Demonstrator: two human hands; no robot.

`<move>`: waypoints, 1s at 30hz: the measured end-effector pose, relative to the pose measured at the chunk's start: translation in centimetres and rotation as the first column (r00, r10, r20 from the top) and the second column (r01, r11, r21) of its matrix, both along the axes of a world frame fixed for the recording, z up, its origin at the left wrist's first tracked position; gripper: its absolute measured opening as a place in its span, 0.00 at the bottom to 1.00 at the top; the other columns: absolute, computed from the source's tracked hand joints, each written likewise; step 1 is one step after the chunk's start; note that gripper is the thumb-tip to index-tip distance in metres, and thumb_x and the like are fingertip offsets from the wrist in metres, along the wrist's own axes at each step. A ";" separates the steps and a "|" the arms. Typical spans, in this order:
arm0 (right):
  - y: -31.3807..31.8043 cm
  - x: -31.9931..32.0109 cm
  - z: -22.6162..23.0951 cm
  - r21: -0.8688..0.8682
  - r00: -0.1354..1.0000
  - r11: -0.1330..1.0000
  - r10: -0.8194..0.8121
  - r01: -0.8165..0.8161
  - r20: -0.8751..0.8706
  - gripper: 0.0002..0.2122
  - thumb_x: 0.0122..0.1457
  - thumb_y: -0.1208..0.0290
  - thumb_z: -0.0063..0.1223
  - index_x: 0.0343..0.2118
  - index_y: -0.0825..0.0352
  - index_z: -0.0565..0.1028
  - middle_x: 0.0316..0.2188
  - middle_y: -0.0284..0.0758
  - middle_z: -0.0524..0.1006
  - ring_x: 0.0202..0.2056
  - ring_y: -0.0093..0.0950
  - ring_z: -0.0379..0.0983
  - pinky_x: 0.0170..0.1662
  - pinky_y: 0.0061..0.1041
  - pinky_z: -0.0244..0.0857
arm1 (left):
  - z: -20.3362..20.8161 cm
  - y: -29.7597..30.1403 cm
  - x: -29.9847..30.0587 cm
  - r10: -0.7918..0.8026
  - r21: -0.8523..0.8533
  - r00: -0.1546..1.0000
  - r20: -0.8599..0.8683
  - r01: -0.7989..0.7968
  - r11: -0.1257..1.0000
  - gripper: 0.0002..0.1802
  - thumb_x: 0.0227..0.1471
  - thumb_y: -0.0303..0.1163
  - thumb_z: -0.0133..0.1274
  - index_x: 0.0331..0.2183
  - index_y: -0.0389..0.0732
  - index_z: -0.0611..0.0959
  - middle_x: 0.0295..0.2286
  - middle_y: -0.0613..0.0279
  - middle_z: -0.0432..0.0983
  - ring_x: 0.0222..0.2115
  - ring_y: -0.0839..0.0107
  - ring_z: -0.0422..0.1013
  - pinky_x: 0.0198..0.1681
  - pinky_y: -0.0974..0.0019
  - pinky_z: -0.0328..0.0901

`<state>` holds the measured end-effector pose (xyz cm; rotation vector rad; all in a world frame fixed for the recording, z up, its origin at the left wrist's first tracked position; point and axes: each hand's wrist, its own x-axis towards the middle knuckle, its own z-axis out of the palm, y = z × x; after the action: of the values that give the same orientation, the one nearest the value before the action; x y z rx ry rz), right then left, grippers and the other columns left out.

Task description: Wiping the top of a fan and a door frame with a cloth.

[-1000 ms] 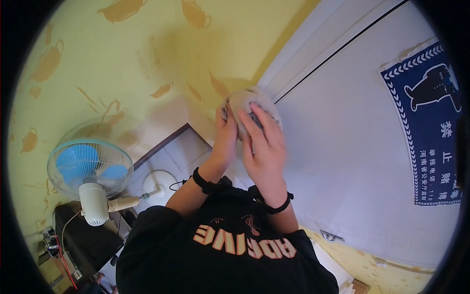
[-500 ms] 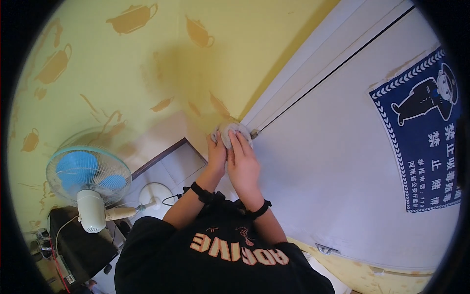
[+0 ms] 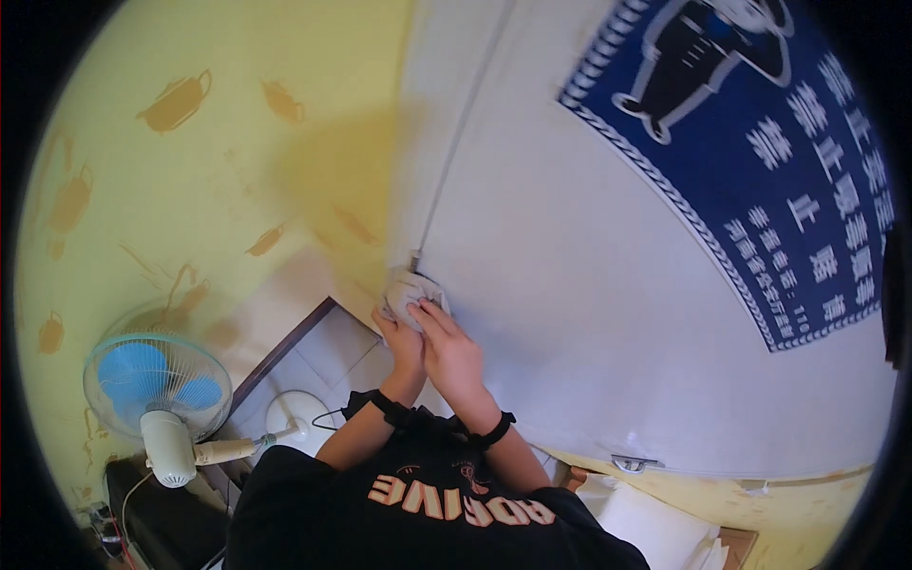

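Both hands hold a crumpled light-grey cloth (image 3: 410,290) against the lower part of the white door's hinge edge. My left hand (image 3: 405,348) grips it from below and the left, its fingers partly hidden by the cloth. Laid over the cloth's right side, my right hand (image 3: 450,353) presses it with its fingers together. Just above the cloth, a small metal hinge (image 3: 415,257) sits in the gap between the white door (image 3: 570,294) and its frame. What lies under the cloth is hidden.
A standing fan (image 3: 157,389) with blue blades is at the left, its white round base (image 3: 299,423) on the tiled floor. Yellow wall (image 3: 313,161) with teapot patterns meets the door frame. A blue poster (image 3: 703,161) hangs on the door. White bedding (image 3: 655,518) is at lower right.
My view has turned toward the door, so the poster sits higher and further left. Both hands stay on the cloth, now slightly lower beneath the hinge.
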<state>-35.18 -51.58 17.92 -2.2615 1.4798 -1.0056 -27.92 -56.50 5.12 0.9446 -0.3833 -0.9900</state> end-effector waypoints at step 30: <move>26.5 -38.9 2.5 0.102 0.895 0.951 -0.308 0.291 0.321 0.25 0.53 0.85 0.55 0.55 0.56 0.80 0.56 0.36 0.79 0.55 0.41 0.78 0.50 0.34 0.77 | -1.1 25.5 -35.8 -0.641 -0.204 0.582 -0.500 0.641 0.740 0.28 0.74 0.46 0.37 0.65 0.42 0.54 0.59 0.49 0.66 0.54 0.60 0.71 0.55 0.57 0.71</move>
<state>-74.10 -25.12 20.40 -1.7444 1.7032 -1.3434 -63.73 -31.03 4.06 0.4568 -0.2344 -1.8838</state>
